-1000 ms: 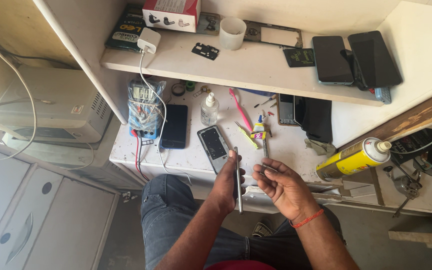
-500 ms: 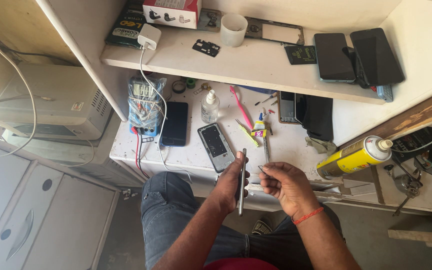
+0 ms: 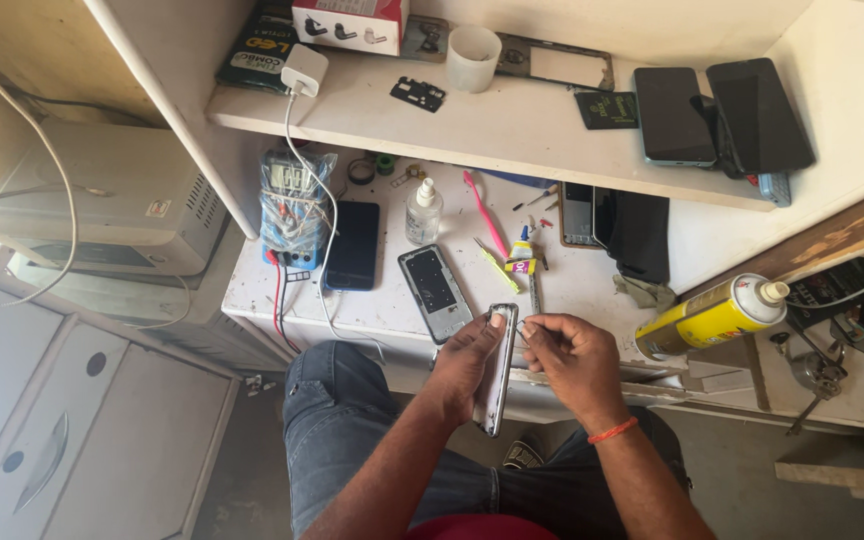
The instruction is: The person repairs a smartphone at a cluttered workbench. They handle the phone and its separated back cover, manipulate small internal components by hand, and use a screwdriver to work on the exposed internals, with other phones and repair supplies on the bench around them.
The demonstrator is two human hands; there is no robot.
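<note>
My left hand (image 3: pixel 467 362) grips a silver phone frame (image 3: pixel 500 368) held edge-on over my lap, just in front of the white workbench (image 3: pixel 392 300). My right hand (image 3: pixel 567 355) is beside it, fingertips pinched against the frame's upper right edge; whether a small part or tool sits in those fingers is too small to tell. An opened phone body (image 3: pixel 434 290) lies on the bench just beyond my left hand.
A dark phone (image 3: pixel 354 244), a multimeter with leads (image 3: pixel 294 205), a small clear bottle (image 3: pixel 423 212), a pink toothbrush (image 3: pixel 486 212) and a glue tube (image 3: pixel 521 258) lie on the bench. A yellow spray can (image 3: pixel 710 316) lies at the right. The shelf above carries phones (image 3: pixel 672 115), a cup (image 3: pixel 474 57) and a charger (image 3: pixel 303 70).
My two hands have drawn together: the right hand moved in from slightly apart until its fingertips reached the frame's edge. The left hand has kept hold of the frame.
</note>
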